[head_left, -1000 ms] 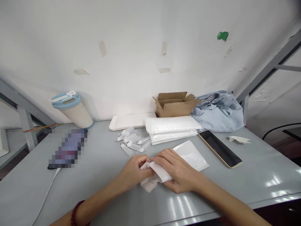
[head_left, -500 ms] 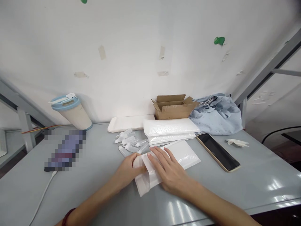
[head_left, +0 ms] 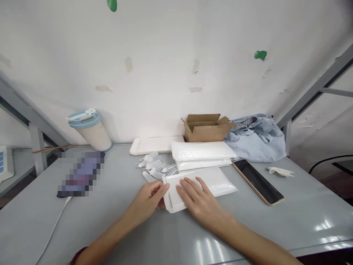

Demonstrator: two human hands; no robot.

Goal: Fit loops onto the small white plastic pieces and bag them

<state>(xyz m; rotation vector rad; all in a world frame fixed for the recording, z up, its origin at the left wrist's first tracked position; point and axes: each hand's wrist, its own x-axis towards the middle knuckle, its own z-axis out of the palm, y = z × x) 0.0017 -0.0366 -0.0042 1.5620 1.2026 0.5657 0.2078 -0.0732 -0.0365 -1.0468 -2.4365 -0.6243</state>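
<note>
A white padded mailer [head_left: 219,180] lies aslant on the grey table in front of me. My left hand [head_left: 146,200] pinches its left end between thumb and fingers; the fingertips beneath are partly hidden. Flat on top of the mailer rests my right hand [head_left: 200,200], its fingers stretched out. Just behind are more white padded mailers [head_left: 202,151] in a small stack. Several small clear plastic bottles [head_left: 153,165] with thin loops lie in a heap beyond my left hand.
Along the wall stand a blue-lidded tumbler [head_left: 93,134], a stack of white cards [head_left: 157,144], an open cardboard box [head_left: 212,133] and a light blue cloth [head_left: 256,145]. A phone [head_left: 257,182] and crumpled tissue [head_left: 280,171] lie right; a blurred-out device [head_left: 84,173] with a cable lies left.
My left hand has come out of the mailer's opening and now pinches its edge. That end looks flatter and more closed. The view has shifted slightly.
</note>
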